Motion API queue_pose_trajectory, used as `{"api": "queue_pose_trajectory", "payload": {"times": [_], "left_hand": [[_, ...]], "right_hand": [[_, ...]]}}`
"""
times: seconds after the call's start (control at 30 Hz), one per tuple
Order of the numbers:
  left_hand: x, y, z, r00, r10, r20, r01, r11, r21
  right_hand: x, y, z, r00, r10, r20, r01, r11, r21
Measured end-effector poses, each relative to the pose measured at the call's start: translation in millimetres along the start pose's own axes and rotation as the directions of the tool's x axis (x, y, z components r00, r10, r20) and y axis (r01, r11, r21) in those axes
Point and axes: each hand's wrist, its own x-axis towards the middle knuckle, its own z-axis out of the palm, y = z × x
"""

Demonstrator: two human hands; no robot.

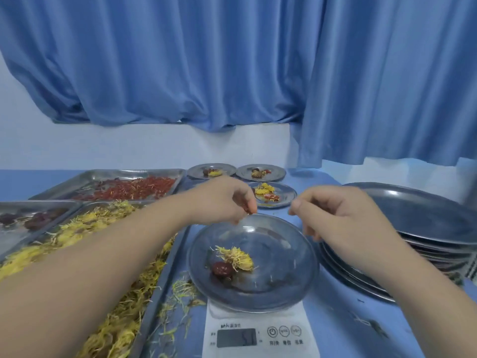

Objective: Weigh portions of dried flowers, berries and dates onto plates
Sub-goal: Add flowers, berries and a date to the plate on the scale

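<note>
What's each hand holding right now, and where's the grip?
Left hand pinches small red berries at its fingertips. Right hand shows nothing held.

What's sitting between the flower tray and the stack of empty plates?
In the head view, the scale sits there, carrying a plate with a dried flower and a date.

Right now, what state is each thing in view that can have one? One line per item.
Scale: switched on, digits blurred.
Plate on scale: holds one date and one dried flower, no berries.
Left hand: pinching red berries above the plate's far rim.
Right hand: loosely curled, looks empty.
Berry tray: partly filled.
Flower tray: heaped.
Plate stack: empty.
</note>
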Motion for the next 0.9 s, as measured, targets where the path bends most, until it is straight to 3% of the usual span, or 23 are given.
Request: {"api": "queue_pose_trajectory", "payload": {"times": [0.17, 0.27, 0.43, 0.53, 0.67, 0.9], "left_hand": [[-7, 6, 18, 1.0, -0.012, -0.022, 0.012, 0.999, -0.036], [-15, 2, 21, 0.993, -0.055, -0.105, 0.048, 0.997, -0.067], [-36, -4, 26, 0.961, -0.077, -0.264, 0.048, 0.992, -0.114], [-44, -8, 29, 0.956, -0.146, -0.255, 0.075, 0.96, -0.27], [-47, -8, 32, 0.956, -0.152, -0.251, 0.081, 0.958, -0.274], [-75, -16, 26, 0.916, -0.169, -0.363, 0.007, 0.912, -0.409]], "right_hand": [[-34, 28, 9, 0.988, 0.075, -0.136, -0.067, 0.996, 0.061], [-44, 38, 13, 0.981, 0.025, -0.19, -0.037, 0.997, -0.061], [-52, 44, 19, 0.99, -0.033, -0.138, 0.004, 0.979, -0.202], [-51, 46, 23, 0.994, -0.028, -0.108, 0.004, 0.977, -0.214], [-50, 49, 24, 0.995, -0.035, -0.099, 0.012, 0.976, -0.218], [-48, 54, 23, 0.993, -0.023, -0.114, -0.004, 0.973, -0.232]]}}
